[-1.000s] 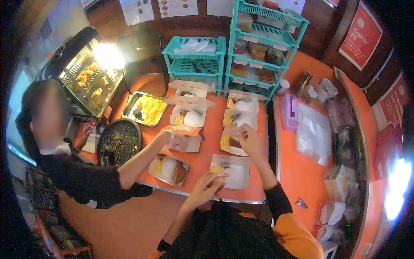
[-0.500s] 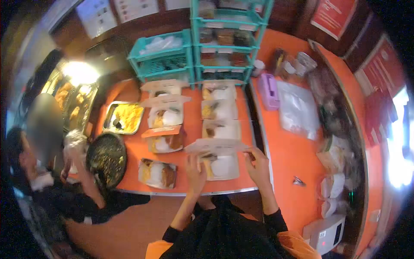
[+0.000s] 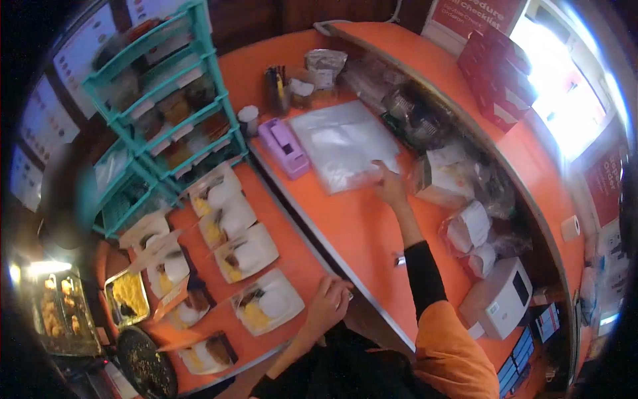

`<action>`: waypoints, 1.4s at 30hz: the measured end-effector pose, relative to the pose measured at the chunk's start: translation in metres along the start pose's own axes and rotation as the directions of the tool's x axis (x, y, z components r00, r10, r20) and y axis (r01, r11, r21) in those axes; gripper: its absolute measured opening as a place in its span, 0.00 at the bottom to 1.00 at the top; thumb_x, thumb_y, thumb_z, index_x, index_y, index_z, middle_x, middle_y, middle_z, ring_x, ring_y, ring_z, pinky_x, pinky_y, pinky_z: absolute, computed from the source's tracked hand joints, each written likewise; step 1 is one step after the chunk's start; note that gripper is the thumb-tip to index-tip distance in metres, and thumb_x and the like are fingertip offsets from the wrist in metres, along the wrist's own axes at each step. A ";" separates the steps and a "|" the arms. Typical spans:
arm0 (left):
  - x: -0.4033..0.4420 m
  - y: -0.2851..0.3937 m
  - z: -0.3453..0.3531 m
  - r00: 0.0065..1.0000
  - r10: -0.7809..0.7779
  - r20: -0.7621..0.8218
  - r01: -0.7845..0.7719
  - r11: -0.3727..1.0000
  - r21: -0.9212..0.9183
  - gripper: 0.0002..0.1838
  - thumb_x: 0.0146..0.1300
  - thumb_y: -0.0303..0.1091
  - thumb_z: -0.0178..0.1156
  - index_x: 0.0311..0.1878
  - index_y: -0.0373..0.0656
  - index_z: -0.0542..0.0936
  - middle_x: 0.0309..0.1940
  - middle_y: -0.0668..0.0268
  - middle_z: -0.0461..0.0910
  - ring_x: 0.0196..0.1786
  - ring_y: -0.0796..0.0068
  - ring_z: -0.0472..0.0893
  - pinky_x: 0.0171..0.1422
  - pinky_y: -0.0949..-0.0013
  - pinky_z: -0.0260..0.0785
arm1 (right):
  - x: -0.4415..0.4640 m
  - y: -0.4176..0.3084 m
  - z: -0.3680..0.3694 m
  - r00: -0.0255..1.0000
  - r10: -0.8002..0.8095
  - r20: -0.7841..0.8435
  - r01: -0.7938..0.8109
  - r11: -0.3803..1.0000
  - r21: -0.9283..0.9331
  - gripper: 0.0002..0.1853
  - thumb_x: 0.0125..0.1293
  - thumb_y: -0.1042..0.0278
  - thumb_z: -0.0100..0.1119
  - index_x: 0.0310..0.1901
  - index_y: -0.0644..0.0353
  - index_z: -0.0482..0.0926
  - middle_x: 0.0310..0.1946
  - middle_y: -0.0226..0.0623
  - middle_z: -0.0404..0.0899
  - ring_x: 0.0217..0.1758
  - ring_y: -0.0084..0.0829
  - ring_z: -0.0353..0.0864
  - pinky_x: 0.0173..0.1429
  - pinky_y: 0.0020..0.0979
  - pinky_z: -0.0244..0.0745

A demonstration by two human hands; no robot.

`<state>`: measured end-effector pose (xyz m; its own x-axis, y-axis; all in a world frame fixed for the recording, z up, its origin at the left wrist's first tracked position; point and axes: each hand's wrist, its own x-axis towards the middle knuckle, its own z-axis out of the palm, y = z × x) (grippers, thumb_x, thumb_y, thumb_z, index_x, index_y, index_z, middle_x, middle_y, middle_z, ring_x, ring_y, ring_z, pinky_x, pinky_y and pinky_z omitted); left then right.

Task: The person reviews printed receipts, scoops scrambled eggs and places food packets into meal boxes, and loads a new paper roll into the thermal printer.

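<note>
My right hand (image 3: 391, 186) reaches over the near right corner of a stack of clear plastic bags (image 3: 345, 143), its index finger stretched out onto the plastic. My left hand (image 3: 329, 302) is curled closed at the counter's front edge, by the gap between two counters. Something small and shiny shows at its fingertips, too small to name. Left of it sits an uncovered food box (image 3: 269, 302) with a white mound, yellow food and dark food. More such boxes (image 3: 246, 253) stand in a row behind it. A lilac holder (image 3: 284, 147) lies beside the bags.
Teal stacked baskets (image 3: 183, 116) rise at the back left. A tray of yellow food (image 3: 128, 296) and a dark round pan (image 3: 146, 362) are at left. Packaged goods (image 3: 442, 176) line the right counter; a white printer-like machine (image 3: 505, 299) stands nearer. A small metal object (image 3: 399, 259) lies on the counter.
My view has turned right. Both hands have let go of the box lid; my right hand has moved out to the plastic bags, my left to the counter edge. The co-worker is out of view.
</note>
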<state>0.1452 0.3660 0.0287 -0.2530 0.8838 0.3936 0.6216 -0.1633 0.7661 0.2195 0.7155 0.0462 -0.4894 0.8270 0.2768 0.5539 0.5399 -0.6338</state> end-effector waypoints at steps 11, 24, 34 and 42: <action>0.383 -0.076 0.029 0.992 0.050 0.115 -0.109 0.796 0.595 0.29 0.49 0.23 0.61 0.58 0.52 0.78 0.75 0.56 0.47 0.69 0.43 0.61 0.70 0.45 0.59 | 0.133 -0.038 -0.033 0.973 -0.228 -0.026 0.230 0.961 0.153 0.13 0.58 0.70 0.58 0.45 0.57 0.74 0.39 0.49 0.81 0.43 0.53 0.81 0.47 0.48 0.75; 0.423 -0.090 0.032 0.982 -0.033 0.188 -0.054 0.897 0.438 0.31 0.44 0.14 0.49 0.55 0.46 0.80 0.62 0.49 0.70 0.59 0.49 0.74 0.64 0.57 0.68 | 0.145 0.064 0.040 0.928 -0.323 0.186 0.297 0.943 0.152 0.09 0.50 0.66 0.64 0.30 0.59 0.76 0.30 0.42 0.76 0.39 0.46 0.78 0.49 0.43 0.73; 0.392 -0.066 0.019 0.982 0.183 -0.041 -0.174 0.971 0.167 0.16 0.57 0.28 0.53 0.48 0.46 0.83 0.53 0.51 0.74 0.58 0.50 0.74 0.60 0.58 0.67 | 0.142 -0.052 -0.076 0.848 -0.231 -0.477 0.359 0.912 0.196 0.12 0.69 0.65 0.48 0.35 0.66 0.73 0.28 0.53 0.73 0.32 0.53 0.73 0.37 0.43 0.68; 0.131 0.105 0.013 0.992 -0.076 -0.106 -0.003 0.796 -0.605 0.20 0.70 0.43 0.48 0.57 0.39 0.73 0.46 0.60 0.73 0.53 0.61 0.71 0.59 0.60 0.64 | -0.067 -0.212 -0.176 0.794 -0.130 -0.594 0.220 0.972 0.082 0.09 0.73 0.69 0.43 0.40 0.68 0.69 0.29 0.51 0.67 0.31 0.51 0.68 0.36 0.41 0.64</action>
<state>0.1870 0.4705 0.1535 -0.3763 0.8424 0.3857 0.0467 -0.3985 0.9160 0.2534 0.5729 0.2886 -0.0608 0.6796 0.7311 0.3755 0.6942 -0.6141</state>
